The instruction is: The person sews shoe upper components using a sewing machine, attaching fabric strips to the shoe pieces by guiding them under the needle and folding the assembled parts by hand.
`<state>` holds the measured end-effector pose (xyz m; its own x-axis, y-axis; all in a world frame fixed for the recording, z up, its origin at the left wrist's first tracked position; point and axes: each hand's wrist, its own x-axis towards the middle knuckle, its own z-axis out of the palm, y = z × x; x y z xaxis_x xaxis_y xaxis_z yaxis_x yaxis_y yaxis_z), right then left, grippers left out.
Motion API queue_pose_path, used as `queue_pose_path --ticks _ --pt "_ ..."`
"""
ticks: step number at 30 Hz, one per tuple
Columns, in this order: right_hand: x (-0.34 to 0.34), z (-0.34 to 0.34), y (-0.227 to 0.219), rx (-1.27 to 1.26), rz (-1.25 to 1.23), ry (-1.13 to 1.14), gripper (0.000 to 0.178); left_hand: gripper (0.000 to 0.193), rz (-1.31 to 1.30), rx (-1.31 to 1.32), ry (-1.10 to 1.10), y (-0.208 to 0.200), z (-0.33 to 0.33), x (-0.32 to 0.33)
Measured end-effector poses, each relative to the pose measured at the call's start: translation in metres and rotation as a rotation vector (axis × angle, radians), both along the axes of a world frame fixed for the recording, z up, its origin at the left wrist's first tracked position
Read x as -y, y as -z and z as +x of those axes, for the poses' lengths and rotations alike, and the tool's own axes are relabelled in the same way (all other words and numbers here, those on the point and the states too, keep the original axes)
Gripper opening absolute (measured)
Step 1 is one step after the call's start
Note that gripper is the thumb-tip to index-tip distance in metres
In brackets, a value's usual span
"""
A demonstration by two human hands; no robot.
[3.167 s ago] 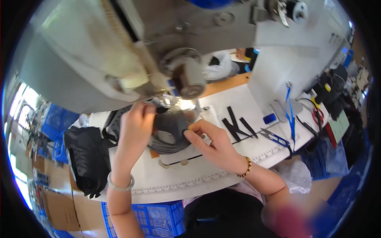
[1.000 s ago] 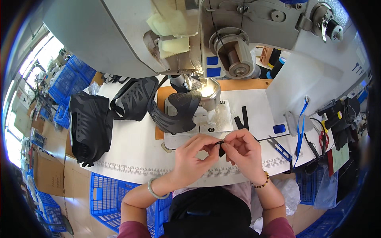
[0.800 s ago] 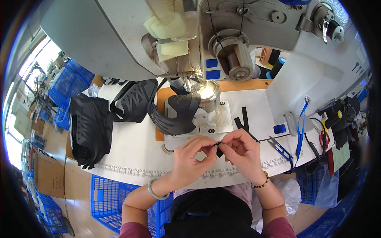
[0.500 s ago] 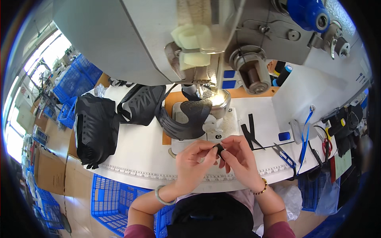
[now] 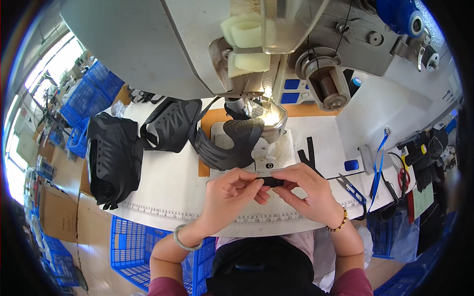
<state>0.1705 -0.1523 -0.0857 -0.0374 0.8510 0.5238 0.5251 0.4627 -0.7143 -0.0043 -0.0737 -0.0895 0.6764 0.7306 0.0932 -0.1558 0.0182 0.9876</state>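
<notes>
Between my hands a short black strip point(image 5: 270, 181) is stretched level above the white table, near its ruler-marked front edge. My left hand point(image 5: 232, 195) pinches the strip's left end, and my right hand point(image 5: 307, 190) pinches the right end. Just beyond them a black shoe upper piece point(image 5: 229, 150) lies curved on the plate of a sewing machine point(image 5: 276, 116), under its lit needle area. More black strips point(image 5: 308, 153) rest on the table to the right of that plate.
Black shoe uppers point(image 5: 114, 158) are piled at the left, joined to another upper point(image 5: 173, 126). Blue-handled thread snips point(image 5: 351, 190) lie at the right near a blue cord point(image 5: 379, 160). Below the table's front edge stands a blue crate point(image 5: 131, 246). The machine head overhangs the far side.
My hands have moved apart slightly, and the strip, bunched between my fingertips before, now shows straight between them. The whole view has shifted a little.
</notes>
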Motion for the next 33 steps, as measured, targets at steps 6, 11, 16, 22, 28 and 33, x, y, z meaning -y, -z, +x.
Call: queue_pose_path --ticks 6,11,16,22,28,33 --pt "-0.003 -0.004 0.012 -0.154 -0.002 -0.042 0.030 0.005 0.159 -0.014 -0.059 0.002 -0.002 0.003" --pt "-0.005 -0.013 0.010 -0.716 -0.196 -0.148 0.024 0.007 0.122 0.021 -0.068 -0.001 -0.005 0.004" --pt "-0.008 -0.010 0.005 -0.687 -0.224 -0.203 0.026 0.009 -0.016 0.034 -0.013 -0.005 -0.007 -0.004" --pt "-0.009 -0.016 -0.012 -0.672 -0.212 -0.246 0.026 0.011 0.104 -0.152 0.138 -0.047 -0.018 -0.012" --pt "-0.017 -0.023 -0.041 -0.689 -0.346 -0.208 0.028 0.009 0.142 0.005 -0.095 -0.083 -0.053 -0.039" --pt "-0.041 -0.040 -0.045 -1.112 -0.433 -0.304 0.025 0.012 0.123 -0.003 -0.115 -0.101 -0.048 -0.061"
